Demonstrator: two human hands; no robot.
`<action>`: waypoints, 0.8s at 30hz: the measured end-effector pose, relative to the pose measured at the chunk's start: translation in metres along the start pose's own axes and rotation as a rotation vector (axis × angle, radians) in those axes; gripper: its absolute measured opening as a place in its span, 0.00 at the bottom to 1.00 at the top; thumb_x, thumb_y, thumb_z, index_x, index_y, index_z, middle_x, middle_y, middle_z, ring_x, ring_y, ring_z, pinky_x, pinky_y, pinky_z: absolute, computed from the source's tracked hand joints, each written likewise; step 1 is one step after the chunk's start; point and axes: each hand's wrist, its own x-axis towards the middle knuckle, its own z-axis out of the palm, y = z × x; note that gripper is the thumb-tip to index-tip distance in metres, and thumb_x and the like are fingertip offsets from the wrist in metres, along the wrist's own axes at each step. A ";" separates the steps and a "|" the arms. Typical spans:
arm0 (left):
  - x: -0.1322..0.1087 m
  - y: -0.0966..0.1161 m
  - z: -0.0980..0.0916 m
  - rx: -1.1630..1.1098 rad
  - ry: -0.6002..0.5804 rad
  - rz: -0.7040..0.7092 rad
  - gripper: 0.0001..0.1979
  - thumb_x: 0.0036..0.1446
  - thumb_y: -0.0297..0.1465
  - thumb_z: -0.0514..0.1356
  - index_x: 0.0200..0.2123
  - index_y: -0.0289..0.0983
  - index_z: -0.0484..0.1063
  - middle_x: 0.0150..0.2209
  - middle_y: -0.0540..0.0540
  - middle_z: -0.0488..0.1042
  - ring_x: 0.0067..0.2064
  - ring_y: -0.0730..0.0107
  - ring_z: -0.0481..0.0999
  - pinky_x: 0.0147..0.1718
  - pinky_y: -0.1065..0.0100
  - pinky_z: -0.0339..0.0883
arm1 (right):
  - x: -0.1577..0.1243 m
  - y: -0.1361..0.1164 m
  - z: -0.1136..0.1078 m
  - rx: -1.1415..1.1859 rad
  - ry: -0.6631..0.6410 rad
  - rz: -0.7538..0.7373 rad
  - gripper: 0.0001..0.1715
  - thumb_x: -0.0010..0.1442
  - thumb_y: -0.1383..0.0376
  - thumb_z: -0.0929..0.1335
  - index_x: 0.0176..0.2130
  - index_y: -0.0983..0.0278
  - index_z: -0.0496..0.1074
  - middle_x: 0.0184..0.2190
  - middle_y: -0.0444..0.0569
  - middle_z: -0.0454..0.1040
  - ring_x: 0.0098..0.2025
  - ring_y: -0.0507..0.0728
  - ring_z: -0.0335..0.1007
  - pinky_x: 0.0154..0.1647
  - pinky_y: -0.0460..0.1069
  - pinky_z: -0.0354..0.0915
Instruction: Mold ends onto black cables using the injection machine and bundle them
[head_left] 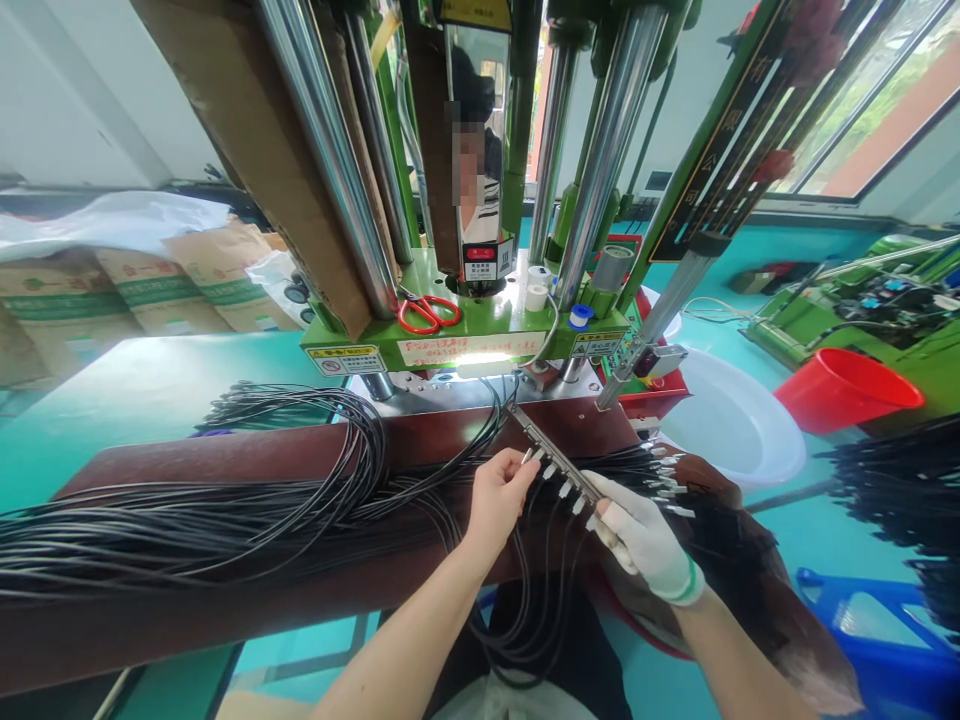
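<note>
From my remote station, the head camera gives the following state at the work position.

The left hand (499, 497), bare, is in a narrow pinch: its fingertips close on the near edge of a long steel fixture bar (559, 465), at a row of small white-tipped cable ends. The right hand (645, 535), in a white knit glove with a green cuff band, is also narrow and wraps the lower end of the same bar. The bar lies tilted between both hands, its upper end reaching toward the machine.

A thick bundle of thin black cables (187, 530) lies in long loops across a dark reddish-brown padded beam (225, 460), and further lengths hang down below the hands. Metal-tipped cable ends (667, 490) fan out just to the right of the bar.

Directly ahead stands a green vertical moulding press (427, 350) with polished chrome columns (607, 150). Red-handled scissors (429, 313) rest on its green deck. To the right are a shallow white plastic basin (731, 415) and a red plastic bucket (847, 390), with a blue plastic crate (862, 610) at lower right. Woven paper sacks (157, 285) are stacked at left.
</note>
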 end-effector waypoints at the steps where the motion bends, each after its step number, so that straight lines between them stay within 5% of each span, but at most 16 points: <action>1: 0.000 -0.001 0.000 0.000 -0.001 0.003 0.16 0.46 0.43 0.60 0.22 0.36 0.64 0.12 0.58 0.55 0.13 0.83 0.52 0.12 0.76 0.45 | 0.000 0.001 0.000 0.003 0.003 0.004 0.35 0.56 0.53 0.63 0.58 0.67 0.57 0.18 0.39 0.58 0.14 0.45 0.47 0.09 0.40 0.46; 8: 0.002 0.000 -0.003 0.006 0.025 0.016 0.16 0.47 0.40 0.60 0.19 0.36 0.60 0.11 0.58 0.54 0.13 0.83 0.50 0.13 0.76 0.43 | 0.004 0.002 0.006 -0.014 -0.044 -0.146 0.35 0.55 0.54 0.64 0.55 0.72 0.61 0.19 0.41 0.59 0.19 0.46 0.48 0.18 0.44 0.49; 14: 0.007 0.018 -0.014 0.106 -0.089 -0.044 0.19 0.50 0.44 0.55 0.17 0.36 0.59 0.16 0.54 0.60 0.15 0.82 0.56 0.13 0.76 0.46 | 0.000 -0.011 0.003 0.054 -0.013 0.018 0.43 0.52 0.50 0.65 0.58 0.74 0.56 0.16 0.39 0.56 0.15 0.45 0.45 0.11 0.41 0.42; 24: 0.012 0.019 -0.023 0.088 -0.237 -0.136 0.21 0.46 0.46 0.58 0.16 0.36 0.58 0.15 0.56 0.55 0.15 0.84 0.50 0.15 0.76 0.40 | 0.005 0.000 -0.006 0.071 -0.089 -0.010 0.43 0.51 0.50 0.67 0.57 0.73 0.58 0.16 0.40 0.57 0.16 0.46 0.47 0.10 0.41 0.42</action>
